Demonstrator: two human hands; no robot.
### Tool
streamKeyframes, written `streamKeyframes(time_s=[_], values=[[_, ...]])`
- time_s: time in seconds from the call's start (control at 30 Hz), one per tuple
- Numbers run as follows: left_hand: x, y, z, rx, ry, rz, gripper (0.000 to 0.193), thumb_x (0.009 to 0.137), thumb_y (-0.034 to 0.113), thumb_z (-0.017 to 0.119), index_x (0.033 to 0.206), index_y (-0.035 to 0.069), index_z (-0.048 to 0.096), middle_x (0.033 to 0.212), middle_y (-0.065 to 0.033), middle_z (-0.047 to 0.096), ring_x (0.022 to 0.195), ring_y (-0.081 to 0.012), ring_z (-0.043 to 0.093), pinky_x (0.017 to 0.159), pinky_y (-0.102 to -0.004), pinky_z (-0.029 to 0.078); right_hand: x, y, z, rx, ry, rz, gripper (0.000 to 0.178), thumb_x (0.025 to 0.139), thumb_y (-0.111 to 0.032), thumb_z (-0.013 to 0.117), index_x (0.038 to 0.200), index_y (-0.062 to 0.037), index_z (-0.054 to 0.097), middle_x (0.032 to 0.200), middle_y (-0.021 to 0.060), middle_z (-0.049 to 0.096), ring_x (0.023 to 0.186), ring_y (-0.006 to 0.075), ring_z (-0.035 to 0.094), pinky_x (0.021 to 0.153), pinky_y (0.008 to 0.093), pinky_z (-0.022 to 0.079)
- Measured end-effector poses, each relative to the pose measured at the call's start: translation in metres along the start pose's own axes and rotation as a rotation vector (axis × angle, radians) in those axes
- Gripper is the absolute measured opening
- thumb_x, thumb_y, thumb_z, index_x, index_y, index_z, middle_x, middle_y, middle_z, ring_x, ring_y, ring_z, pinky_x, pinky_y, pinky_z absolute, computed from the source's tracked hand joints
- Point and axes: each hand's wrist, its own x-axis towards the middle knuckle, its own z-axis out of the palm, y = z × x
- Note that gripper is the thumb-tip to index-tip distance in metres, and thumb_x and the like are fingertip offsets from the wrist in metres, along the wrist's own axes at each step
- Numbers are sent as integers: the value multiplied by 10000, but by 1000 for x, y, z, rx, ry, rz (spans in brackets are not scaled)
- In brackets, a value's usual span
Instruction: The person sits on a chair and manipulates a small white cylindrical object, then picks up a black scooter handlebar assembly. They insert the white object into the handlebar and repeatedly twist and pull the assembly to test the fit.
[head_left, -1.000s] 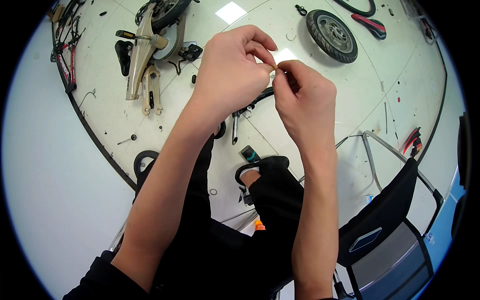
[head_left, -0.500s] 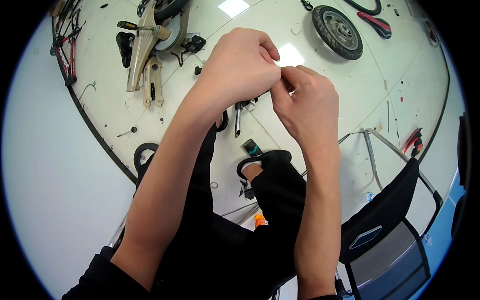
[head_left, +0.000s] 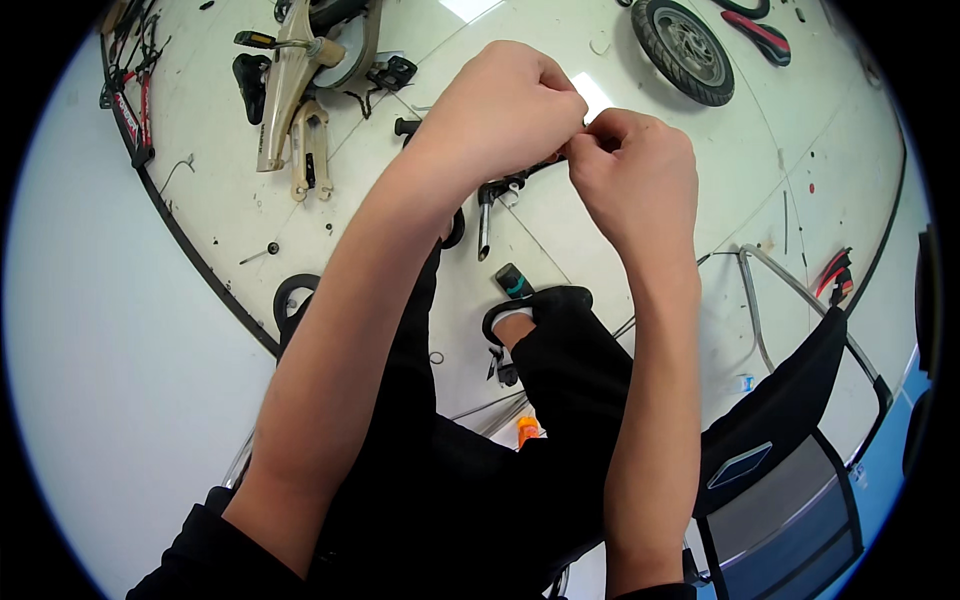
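My left hand (head_left: 508, 112) and my right hand (head_left: 640, 182) meet out in front of me, fingertips to fingertips. Both are closed in a pinch. Whatever lies between the fingers is hidden behind the left hand or too small to name. Beneath them on the floor lies what looks like a handlebar with a silver stem (head_left: 485, 228), partly covered by my left hand and forearm. A black canister with a teal band (head_left: 513, 281) rests by my right foot.
A cream bike frame (head_left: 283, 95) and a fork (head_left: 311, 150) lie at the far left. Far right are a wheel (head_left: 688, 52) and a red-black saddle (head_left: 757, 38). A chair (head_left: 785, 505) holding a phone (head_left: 740, 465) stands at the right. An orange bottle (head_left: 528, 431) shows between my legs.
Both hands have shifted slightly up and to the right in the picture, still pinched together. The whole view has also tilted a little, so the floor items sit somewhat higher.
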Motion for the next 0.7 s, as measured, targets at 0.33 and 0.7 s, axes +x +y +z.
streamKeyframes(time_s=[0.33, 0.7], values=[[-1, -3, -1, 71, 87, 91, 290, 848, 109, 514, 1002, -102, 639, 830, -136, 689, 720, -152, 667, 751, -265, 546, -2, 2, 3, 98, 8, -123, 197, 786, -139, 626, 839, 39, 691, 702, 143, 673, 561, 204, 591, 578, 307, 469], [-5, 3, -2, -197, 76, 28, 268, 866, 180, 574, 964, -55, 656, 854, -120, 685, 744, -149, 679, 734, -249, 555, 3, 5, 5, 218, 164, -233, 144, 720, -87, 570, 702, 29, 654, 619, 184, 619, 555, 317, 598, 565, 367, 491]])
